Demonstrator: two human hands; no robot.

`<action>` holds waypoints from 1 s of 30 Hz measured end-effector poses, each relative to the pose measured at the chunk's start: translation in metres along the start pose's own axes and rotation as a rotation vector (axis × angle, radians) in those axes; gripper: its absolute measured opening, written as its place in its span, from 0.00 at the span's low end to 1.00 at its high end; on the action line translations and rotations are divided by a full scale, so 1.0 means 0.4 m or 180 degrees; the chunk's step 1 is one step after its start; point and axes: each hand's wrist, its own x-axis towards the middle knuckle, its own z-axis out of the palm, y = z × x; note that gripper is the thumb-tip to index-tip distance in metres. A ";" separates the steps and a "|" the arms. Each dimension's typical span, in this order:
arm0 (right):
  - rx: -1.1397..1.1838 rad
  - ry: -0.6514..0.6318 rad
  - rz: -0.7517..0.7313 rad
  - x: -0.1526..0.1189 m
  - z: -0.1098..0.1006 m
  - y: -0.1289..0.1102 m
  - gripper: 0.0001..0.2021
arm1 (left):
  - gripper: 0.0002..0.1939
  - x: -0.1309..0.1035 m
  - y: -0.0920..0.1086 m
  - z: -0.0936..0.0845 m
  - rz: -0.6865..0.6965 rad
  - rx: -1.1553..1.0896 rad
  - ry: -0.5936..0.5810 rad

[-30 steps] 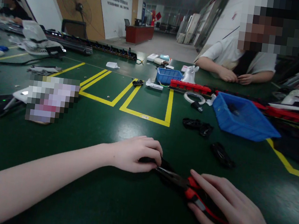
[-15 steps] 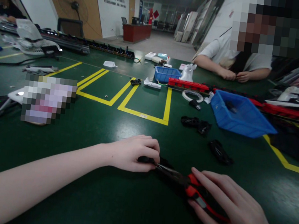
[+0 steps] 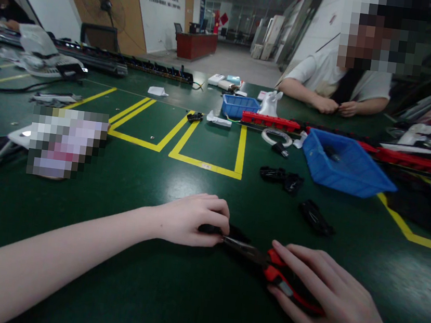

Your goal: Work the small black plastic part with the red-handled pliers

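Observation:
My left hand [image 3: 196,219] is closed around a small black plastic part [image 3: 210,229], its fingers covering much of it. Red-handled long-nose pliers [image 3: 275,268] lie in the grasp of my right hand [image 3: 334,296], thumb on one side and fingers on the other. The tips of the pliers meet the black part just beside my left fingertips. Whether the jaws grip it I cannot tell. Similar black parts lie beyond on the green table: one [image 3: 316,217] above my right hand, and two close together, a left one [image 3: 272,173] and a right one [image 3: 293,182].
A blue bin [image 3: 348,167] stands at the right, with a white cable coil [image 3: 276,137] and red strips [image 3: 271,120] near it. A smaller blue bin [image 3: 240,107] is farther back. At left lies a blurred-out phone [image 3: 70,146]. Across the table sits a person [image 3: 338,87].
The camera view has shifted very slightly. My right hand and the pliers sit a little farther left, closer to my left hand, which keeps its hold on the black part.

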 end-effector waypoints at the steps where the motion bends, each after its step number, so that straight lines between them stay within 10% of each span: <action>1: 0.0001 0.0001 -0.0018 0.001 0.000 0.000 0.28 | 0.06 0.000 0.000 0.000 -0.0003 -0.0001 0.0007; 30: 0.0002 -0.0133 -0.0040 0.005 -0.004 0.013 0.28 | 0.09 0.000 -0.007 0.003 0.0088 0.0152 -0.0011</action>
